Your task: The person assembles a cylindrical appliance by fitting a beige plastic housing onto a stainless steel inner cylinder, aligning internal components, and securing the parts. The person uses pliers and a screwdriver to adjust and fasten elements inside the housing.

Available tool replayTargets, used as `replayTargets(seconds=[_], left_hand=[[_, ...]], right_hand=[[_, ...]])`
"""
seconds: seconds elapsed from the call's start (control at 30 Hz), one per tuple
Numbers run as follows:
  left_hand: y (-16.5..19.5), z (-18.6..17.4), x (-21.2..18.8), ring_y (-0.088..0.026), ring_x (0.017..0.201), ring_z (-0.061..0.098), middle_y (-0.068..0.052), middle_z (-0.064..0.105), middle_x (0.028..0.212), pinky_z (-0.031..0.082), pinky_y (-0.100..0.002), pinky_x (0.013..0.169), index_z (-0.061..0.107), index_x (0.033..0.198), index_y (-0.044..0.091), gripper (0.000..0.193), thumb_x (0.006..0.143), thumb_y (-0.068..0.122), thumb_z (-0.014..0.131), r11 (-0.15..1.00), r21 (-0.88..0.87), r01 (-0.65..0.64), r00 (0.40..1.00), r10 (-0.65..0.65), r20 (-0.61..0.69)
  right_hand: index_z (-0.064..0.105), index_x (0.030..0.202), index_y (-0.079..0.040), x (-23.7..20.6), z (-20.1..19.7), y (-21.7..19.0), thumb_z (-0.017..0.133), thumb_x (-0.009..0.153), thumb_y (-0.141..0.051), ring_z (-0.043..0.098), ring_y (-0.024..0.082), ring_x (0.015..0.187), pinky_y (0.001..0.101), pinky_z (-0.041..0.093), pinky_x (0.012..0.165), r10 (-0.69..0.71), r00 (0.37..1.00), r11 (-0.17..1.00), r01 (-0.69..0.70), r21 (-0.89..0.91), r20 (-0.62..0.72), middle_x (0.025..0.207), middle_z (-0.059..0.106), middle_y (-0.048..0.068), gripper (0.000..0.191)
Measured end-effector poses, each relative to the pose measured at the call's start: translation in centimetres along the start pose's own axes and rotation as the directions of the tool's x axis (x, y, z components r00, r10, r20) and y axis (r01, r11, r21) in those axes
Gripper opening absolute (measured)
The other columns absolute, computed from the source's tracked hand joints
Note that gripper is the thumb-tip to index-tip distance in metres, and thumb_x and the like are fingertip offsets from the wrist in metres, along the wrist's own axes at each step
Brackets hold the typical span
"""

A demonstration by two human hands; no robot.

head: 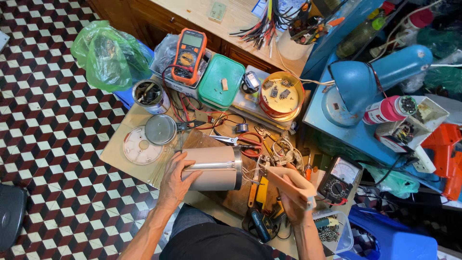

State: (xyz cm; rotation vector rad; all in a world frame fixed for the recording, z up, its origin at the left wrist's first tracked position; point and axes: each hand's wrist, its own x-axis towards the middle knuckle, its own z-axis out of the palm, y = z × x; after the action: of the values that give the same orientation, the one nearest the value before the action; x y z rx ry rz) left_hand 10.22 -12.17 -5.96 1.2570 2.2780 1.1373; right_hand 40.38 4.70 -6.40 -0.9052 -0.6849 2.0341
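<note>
My left hand (pixel 174 179) covers the near side of the beige cylinder housing (pixel 211 168), so I cannot see what is under my palm. My right hand (pixel 294 202) hides the lower part of the flat beige piece (pixel 286 183); its thin wires (pixel 252 174) are too small to follow. At 4 o'clock, the orange power tool (pixel 445 156) is cut by the right edge. At 8 o'clock, a dark object (pixel 10 214) is cut by the left edge. The small parts inside the round yellow tin (pixel 281 95) at 1 o'clock are too tiny to name. My lap hides the table's (pixel 120 149) near edge.
</note>
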Motion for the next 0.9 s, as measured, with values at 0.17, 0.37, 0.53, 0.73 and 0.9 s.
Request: replayTargets(seconds=[0.17,0.37,0.53,0.73,0.9], left_hand=[[0.8,0.5,-0.4,-0.037,0.136,0.05,-0.02,0.06,0.138,0.042,-0.045,0.109,0.069,0.111,0.006,0.041,0.078,0.025,0.084,1.0,-0.006,-0.004,1.0,0.004,-0.001],[1.7,1.2,-1.2,-0.036,0.135,0.052,-0.02,0.059,0.14,0.043,-0.043,0.109,0.068,0.112,0.005,0.039,0.081,0.023,0.081,1.0,0.009,0.005,0.999,-0.005,0.05],[2.8,1.5,-1.0,-0.035,0.135,0.052,-0.02,0.059,0.141,0.043,-0.043,0.109,0.068,0.112,0.004,0.039,0.081,0.024,0.081,0.998,0.057,0.016,0.996,-0.021,0.088],[3.9,1.6,-0.9,-0.034,0.135,0.051,-0.019,0.058,0.142,0.043,-0.042,0.108,0.069,0.11,0.005,0.039,0.08,0.025,0.081,0.997,0.063,0.055,0.995,-0.06,0.083],[4.5,1.5,-1.5,-0.033,0.135,0.053,-0.016,0.06,0.14,0.045,-0.041,0.108,0.069,0.107,0.006,0.037,0.079,0.027,0.081,0.991,0.137,0.006,0.997,-0.016,0.072]], right_hand=[[0.051,0.143,-0.002,-1.3,-1.5,-0.2,0.059,0.099,-0.01,0.064,0.023,0.114,0.0346,0.052,0.102,0.037,0.999,0.988,-0.042,-0.147,-0.035,0.127,0.062,0.016,0.046],[0.055,0.14,0.006,-4.1,-2.5,-1.4,0.066,0.095,-0.002,0.058,0.022,0.122,0.0308,0.048,0.107,-0.005,0.973,0.868,0.118,-0.482,0.229,0.134,0.06,0.018,0.048],[0.061,0.123,0.008,-3.4,-3.2,-1.0,0.061,0.089,-0.012,0.064,0.032,0.123,0.0365,0.052,0.101,0.301,0.953,0.878,-0.269,0.397,-0.02,0.127,0.063,0.024,0.039],[0.058,0.11,0.004,-2.0,-4.1,0.4,0.064,0.101,-0.021,0.069,0.032,0.103,0.0513,0.061,0.097,0.251,0.968,0.916,-0.227,0.331,-0.029,0.104,0.064,0.018,0.027],[0.056,0.108,0.001,-0.6,-3.5,0.1,0.064,0.098,-0.016,0.07,0.029,0.098,0.0437,0.063,0.087,0.21,0.962,0.977,-0.198,0.084,-0.176,0.102,0.065,0.018,0.022]])
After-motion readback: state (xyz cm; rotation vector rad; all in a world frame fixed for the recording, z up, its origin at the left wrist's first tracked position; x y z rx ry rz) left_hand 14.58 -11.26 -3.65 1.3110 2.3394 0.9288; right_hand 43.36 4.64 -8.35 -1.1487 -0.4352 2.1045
